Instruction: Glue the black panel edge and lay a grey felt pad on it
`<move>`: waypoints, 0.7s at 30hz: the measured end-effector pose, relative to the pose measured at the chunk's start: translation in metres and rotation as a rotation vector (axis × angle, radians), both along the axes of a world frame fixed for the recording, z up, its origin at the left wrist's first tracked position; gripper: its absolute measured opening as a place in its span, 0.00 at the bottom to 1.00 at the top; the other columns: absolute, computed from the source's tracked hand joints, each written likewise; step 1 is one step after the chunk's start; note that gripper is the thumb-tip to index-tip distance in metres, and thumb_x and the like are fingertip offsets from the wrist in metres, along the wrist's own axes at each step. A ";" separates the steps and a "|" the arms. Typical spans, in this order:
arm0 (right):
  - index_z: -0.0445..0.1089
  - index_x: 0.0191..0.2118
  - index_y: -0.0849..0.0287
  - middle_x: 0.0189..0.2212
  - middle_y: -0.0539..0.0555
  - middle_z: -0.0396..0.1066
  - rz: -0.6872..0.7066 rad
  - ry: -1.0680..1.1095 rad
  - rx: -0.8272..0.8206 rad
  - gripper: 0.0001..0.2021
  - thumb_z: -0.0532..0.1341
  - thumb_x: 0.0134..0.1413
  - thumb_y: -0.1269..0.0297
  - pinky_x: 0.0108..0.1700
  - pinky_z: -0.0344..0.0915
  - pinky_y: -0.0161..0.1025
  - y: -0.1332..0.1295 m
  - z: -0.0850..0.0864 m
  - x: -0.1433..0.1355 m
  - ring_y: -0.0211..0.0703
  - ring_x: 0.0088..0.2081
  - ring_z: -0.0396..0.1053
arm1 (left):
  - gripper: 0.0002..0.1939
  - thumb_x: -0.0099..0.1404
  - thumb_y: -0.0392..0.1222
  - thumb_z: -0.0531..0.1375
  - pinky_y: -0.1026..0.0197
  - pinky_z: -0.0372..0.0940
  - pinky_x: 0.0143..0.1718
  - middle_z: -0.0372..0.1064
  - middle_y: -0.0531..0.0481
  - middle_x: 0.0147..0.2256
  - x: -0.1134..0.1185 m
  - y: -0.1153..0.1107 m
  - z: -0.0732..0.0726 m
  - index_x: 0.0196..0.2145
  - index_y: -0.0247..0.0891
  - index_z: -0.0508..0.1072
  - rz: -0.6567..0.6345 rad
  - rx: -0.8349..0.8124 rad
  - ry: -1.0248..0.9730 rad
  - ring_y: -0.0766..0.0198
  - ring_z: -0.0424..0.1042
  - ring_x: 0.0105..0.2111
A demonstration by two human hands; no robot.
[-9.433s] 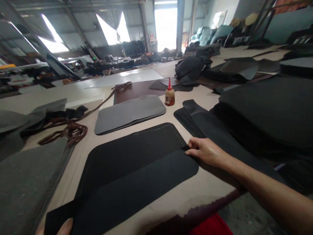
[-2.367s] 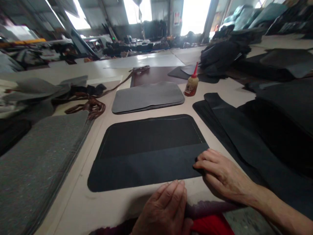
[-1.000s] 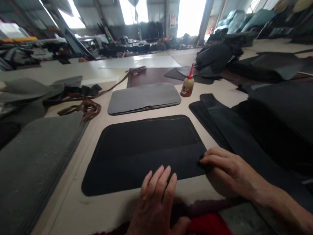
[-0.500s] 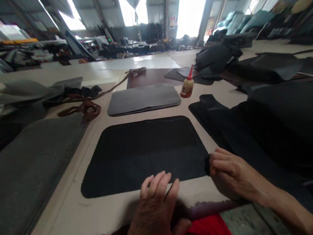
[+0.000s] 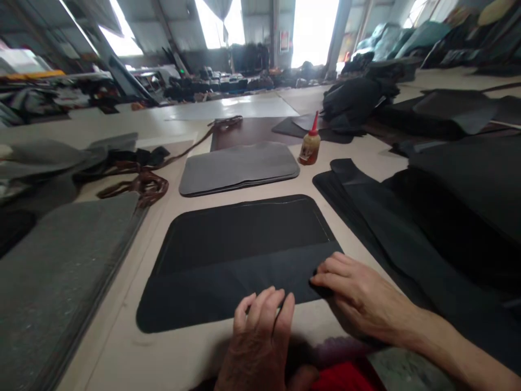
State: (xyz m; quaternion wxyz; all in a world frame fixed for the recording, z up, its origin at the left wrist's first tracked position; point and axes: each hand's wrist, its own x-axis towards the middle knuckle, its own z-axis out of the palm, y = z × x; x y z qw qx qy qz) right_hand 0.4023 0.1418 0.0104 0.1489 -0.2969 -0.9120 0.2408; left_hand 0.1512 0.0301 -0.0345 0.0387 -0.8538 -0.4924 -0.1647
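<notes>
A black rounded panel (image 5: pixel 228 239), which looks like leather or leatherette, lies flat in front of me. A second black piece (image 5: pixel 228 290) covers its near half, and a thin pale line follows the far and right edges. At the near edge, my left hand (image 5: pixel 260 331) rests with its fingers stretched out, fingertips touching the black piece. My right hand (image 5: pixel 352 285) lies over the near right corner, its fingers extended and pressing down on the piece; its thumb is hidden. Neither hand visibly grips anything.
Beyond the panel are a stack of grey rounded pieces (image 5: pixel 240 165) and a red-tipped glue bottle (image 5: pixel 310 146). Black sheets (image 5: pixel 378 228) lie at right. At left are a grey sheet stack (image 5: pixel 77 260) and brown strips (image 5: pixel 142 184). The table's near edge is close to me.
My right hand has moved left from the panel's right corner onto its surface, and its curled fingers have straightened. The left hand has stayed at the near edge.
</notes>
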 end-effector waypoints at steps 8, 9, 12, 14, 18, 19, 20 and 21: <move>0.71 0.40 0.58 0.37 0.54 0.68 0.011 -0.011 -0.069 0.13 0.53 0.58 0.79 0.40 0.58 0.41 0.000 -0.001 -0.003 0.45 0.40 0.61 | 0.41 0.64 0.63 0.60 0.45 0.47 0.62 0.67 0.41 0.55 0.000 0.001 -0.002 0.65 0.33 0.59 0.000 0.042 -0.066 0.50 0.63 0.58; 0.71 0.42 0.58 0.38 0.54 0.69 0.015 -0.021 -0.071 0.14 0.53 0.58 0.79 0.41 0.58 0.41 -0.001 0.000 -0.003 0.45 0.40 0.62 | 0.41 0.65 0.63 0.59 0.45 0.46 0.62 0.67 0.41 0.55 0.000 0.001 -0.002 0.65 0.33 0.59 0.001 0.037 -0.071 0.50 0.63 0.58; 0.71 0.36 0.56 0.33 0.51 0.69 0.106 -0.013 -0.179 0.13 0.53 0.58 0.79 0.40 0.59 0.39 -0.002 0.004 0.001 0.42 0.38 0.64 | 0.43 0.65 0.66 0.57 0.45 0.47 0.63 0.66 0.38 0.57 0.002 -0.001 0.000 0.66 0.32 0.57 0.019 0.035 -0.098 0.50 0.62 0.59; 0.70 0.34 0.56 0.32 0.50 0.69 0.108 0.054 -0.223 0.13 0.52 0.58 0.79 0.41 0.61 0.38 0.000 0.007 0.008 0.41 0.39 0.65 | 0.47 0.64 0.68 0.57 0.43 0.48 0.63 0.62 0.33 0.59 0.005 -0.003 0.002 0.66 0.27 0.55 0.067 0.066 -0.125 0.46 0.59 0.62; 0.71 0.38 0.57 0.38 0.52 0.69 -0.091 0.131 -0.100 0.16 0.50 0.58 0.80 0.42 0.64 0.36 0.004 0.007 0.015 0.40 0.41 0.67 | 0.53 0.61 0.65 0.62 0.38 0.46 0.65 0.53 0.25 0.64 0.009 -0.005 0.007 0.67 0.21 0.49 0.158 0.102 -0.150 0.39 0.50 0.66; 0.72 0.41 0.57 0.39 0.53 0.69 -0.101 0.122 -0.075 0.17 0.49 0.58 0.80 0.43 0.64 0.36 0.004 0.006 0.014 0.40 0.43 0.67 | 0.53 0.60 0.63 0.63 0.38 0.45 0.65 0.53 0.26 0.64 0.010 -0.005 0.008 0.67 0.22 0.48 0.161 0.092 -0.146 0.39 0.50 0.66; 0.72 0.44 0.57 0.41 0.54 0.69 -0.092 0.104 -0.055 0.18 0.50 0.58 0.80 0.45 0.64 0.37 0.003 0.004 0.011 0.41 0.44 0.67 | 0.53 0.58 0.62 0.64 0.38 0.45 0.66 0.54 0.27 0.64 0.010 -0.005 0.008 0.67 0.23 0.48 0.158 0.077 -0.139 0.40 0.50 0.66; 0.72 0.47 0.57 0.42 0.55 0.69 -0.072 0.077 -0.040 0.19 0.50 0.57 0.80 0.45 0.64 0.38 0.001 0.001 0.009 0.42 0.44 0.66 | 0.53 0.57 0.60 0.65 0.39 0.45 0.66 0.56 0.29 0.63 0.010 -0.004 0.008 0.67 0.23 0.49 0.150 0.064 -0.129 0.41 0.52 0.66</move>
